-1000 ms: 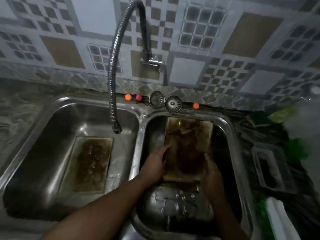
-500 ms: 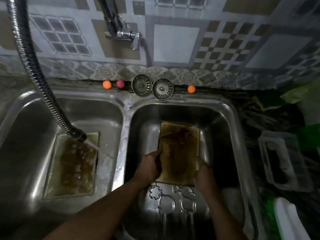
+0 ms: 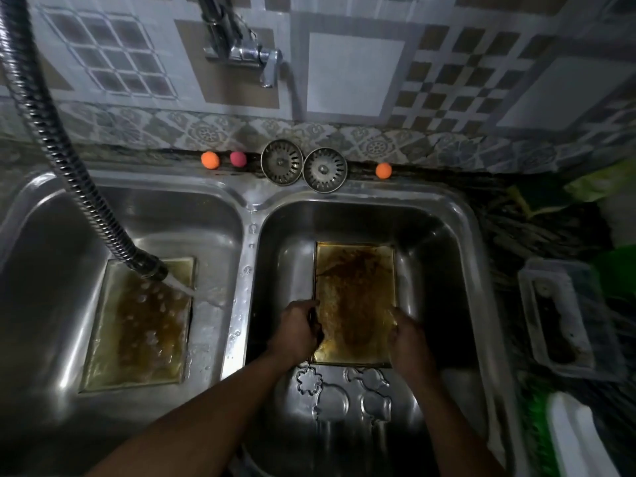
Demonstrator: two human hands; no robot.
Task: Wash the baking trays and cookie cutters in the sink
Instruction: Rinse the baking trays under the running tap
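**Steel double sink: greasy tray held by its long edges**

Steel basins of the sink sit below a tiled wall. In the right basin lies a baking tray, with cookie cutters at the basin's near edge. The left hand curls over its left long edge and the right hand clasps the right. It is stiff thin metal, likely light, but the brown grease looks slippery, so the rims give the surest hold. A second tray lies under the running hose.

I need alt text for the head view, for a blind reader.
The left hand and right hand hold a stained baking tray in the right basin, beside cookie cutters. A hose runs water into the left basin, where a second tray lies.
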